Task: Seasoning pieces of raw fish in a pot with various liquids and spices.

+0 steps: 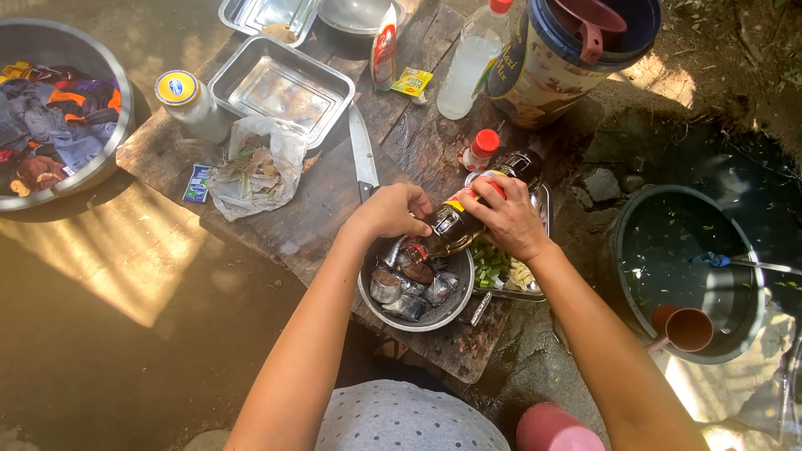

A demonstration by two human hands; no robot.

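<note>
While both hands tilt the dark sauce bottle [472, 209] over the metal bowl [415, 288] at the worktop's [334, 196] near edge, the left hand [393, 210] fingers clench its neck and the right hand [505, 219] grasps its body. A knife [362, 154] lies at 11 o'clock of the bowl, a steel tray [282, 86] beyond it; bare planks between them leave the only open room.

Dark brown bottle [468, 209] with red-yellow label; silver bowl [415, 292] of grey fish; yellow jar lid [177, 87] far left; grey dotted shirt [409, 418] near
</note>
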